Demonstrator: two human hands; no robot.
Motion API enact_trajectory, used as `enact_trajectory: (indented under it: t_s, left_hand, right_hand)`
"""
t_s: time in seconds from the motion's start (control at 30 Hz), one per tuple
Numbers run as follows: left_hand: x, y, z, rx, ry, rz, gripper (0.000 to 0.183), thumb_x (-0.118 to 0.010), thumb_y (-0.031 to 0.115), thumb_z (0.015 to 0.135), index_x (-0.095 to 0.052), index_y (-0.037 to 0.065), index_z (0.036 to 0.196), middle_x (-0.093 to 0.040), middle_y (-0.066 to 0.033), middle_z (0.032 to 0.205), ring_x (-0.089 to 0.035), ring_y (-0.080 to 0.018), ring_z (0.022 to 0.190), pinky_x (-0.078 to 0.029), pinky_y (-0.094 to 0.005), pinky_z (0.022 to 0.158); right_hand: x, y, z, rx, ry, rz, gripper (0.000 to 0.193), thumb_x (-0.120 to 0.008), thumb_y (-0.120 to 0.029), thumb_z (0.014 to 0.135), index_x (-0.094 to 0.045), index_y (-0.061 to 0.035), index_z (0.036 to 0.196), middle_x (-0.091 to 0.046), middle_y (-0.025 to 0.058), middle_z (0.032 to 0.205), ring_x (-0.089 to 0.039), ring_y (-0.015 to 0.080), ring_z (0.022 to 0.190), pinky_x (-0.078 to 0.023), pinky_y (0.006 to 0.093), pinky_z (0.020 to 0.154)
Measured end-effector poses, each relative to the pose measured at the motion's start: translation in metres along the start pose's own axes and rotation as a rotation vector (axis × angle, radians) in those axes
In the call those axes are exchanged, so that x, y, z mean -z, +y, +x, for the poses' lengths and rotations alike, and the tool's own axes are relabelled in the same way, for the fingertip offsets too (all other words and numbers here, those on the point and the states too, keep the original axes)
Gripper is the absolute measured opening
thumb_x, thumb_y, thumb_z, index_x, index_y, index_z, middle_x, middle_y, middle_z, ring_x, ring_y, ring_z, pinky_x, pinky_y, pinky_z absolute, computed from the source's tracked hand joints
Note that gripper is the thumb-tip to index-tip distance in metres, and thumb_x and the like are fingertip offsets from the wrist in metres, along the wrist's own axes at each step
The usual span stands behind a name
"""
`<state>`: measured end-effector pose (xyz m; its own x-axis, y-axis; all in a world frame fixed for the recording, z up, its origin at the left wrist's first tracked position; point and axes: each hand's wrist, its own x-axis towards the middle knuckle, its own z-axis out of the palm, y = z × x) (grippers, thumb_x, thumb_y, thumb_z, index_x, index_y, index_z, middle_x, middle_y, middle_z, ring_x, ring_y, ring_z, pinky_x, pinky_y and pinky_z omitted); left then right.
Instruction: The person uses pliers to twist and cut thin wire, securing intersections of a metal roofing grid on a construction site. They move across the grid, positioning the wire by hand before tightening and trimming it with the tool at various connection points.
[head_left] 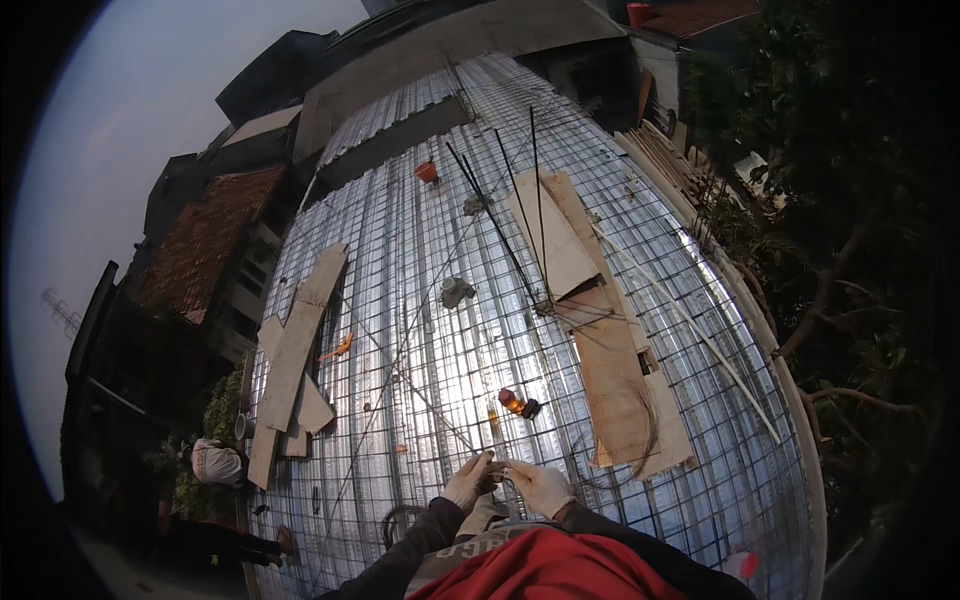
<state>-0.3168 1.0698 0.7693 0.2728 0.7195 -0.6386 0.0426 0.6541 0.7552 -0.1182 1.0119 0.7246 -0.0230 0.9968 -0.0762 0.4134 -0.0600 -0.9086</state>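
Observation:
Both my hands wear pale gloves and meet in front of my body, low over the steel mesh (440,400). My left hand (468,483) has its fingers closed. Close beside it, the fingers of my right hand (540,487) are pressed together in a pinch. Whatever lies between them is too small and dark to name. A thin bar (437,412) runs diagonally across the mesh toward my hands. Just beyond them is a bottle of orange liquid (512,402), with a dark object (531,409) against it. A dark loop of wire (400,520) lies by my left forearm.
Ribbed metal decking lies under the mesh. Wooden boards (300,365) are on the left, plywood sheets (610,380) on the right. Upright rebars (500,215), a long pale pole (690,325) and an orange bucket (427,172) stand or lie farther off. A person (215,462) is beyond the left edge.

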Motion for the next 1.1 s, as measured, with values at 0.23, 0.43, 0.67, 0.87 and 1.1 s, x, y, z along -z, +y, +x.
enact_trajectory:
  t_s: [0.23,0.43,0.67,0.87,1.1]
  left_hand:
    - [0.038,-0.001,0.069,-0.047,-0.146,-0.7,0.037,-0.043,0.039,0.114,-0.056,0.006,0.125,-0.059,-0.0042,0.08,-0.056,-0.0253,0.074,-0.049,-0.0441,0.079]
    - [0.031,0.082,0.071,-0.197,-0.073,-0.674,0.029,-0.054,0.04,0.111,-0.056,0.019,0.131,-0.023,0.0061,0.061,-0.028,-0.0122,0.055,-0.037,-0.0324,0.067]
    - [0.001,0.166,0.069,-0.416,-0.275,-0.666,0.031,-0.056,0.04,0.11,-0.057,0.021,0.134,-0.022,0.0068,0.062,-0.025,-0.0106,0.054,-0.037,-0.0308,0.068]
    - [0.016,0.177,0.071,-0.402,-0.216,-0.677,0.036,-0.061,0.038,0.108,-0.054,0.018,0.137,-0.034,0.0068,0.065,-0.04,-0.0121,0.059,-0.042,-0.0337,0.07]
    - [0.109,0.086,0.119,-0.02,0.045,-0.61,0.092,-0.059,0.077,0.095,-0.034,0.016,0.159,-0.057,-0.011,0.12,-0.056,-0.0337,0.109,-0.046,-0.0528,0.096]
  right_hand:
    - [0.033,0.017,-0.027,0.049,-0.226,-0.066,0.042,-0.062,-0.045,0.102,-0.073,-0.0169,0.132,-0.077,0.0184,0.102,-0.074,0.0384,0.095,-0.059,0.0463,0.084]
    - [0.067,0.068,-0.068,0.157,-0.057,-0.301,0.027,-0.067,-0.028,0.098,-0.077,-0.0106,0.115,-0.077,0.0152,0.1,-0.073,0.0362,0.093,-0.056,0.0483,0.082]
    - [0.071,0.111,-0.072,0.15,0.218,-0.419,0.017,-0.07,-0.026,0.095,-0.076,-0.0125,0.102,-0.074,0.0126,0.093,-0.069,0.0352,0.089,-0.052,0.0483,0.085]
    - [0.068,0.095,-0.064,0.042,0.319,-0.404,0.026,-0.067,-0.025,0.098,-0.076,-0.0208,0.121,-0.073,0.0183,0.092,-0.071,0.0398,0.088,-0.056,0.0536,0.078]
    - [0.024,0.071,-0.065,-0.164,0.165,-0.285,0.029,-0.066,-0.023,0.1,-0.075,-0.0098,0.124,-0.075,0.0223,0.098,-0.073,0.0425,0.089,-0.058,0.0492,0.079]
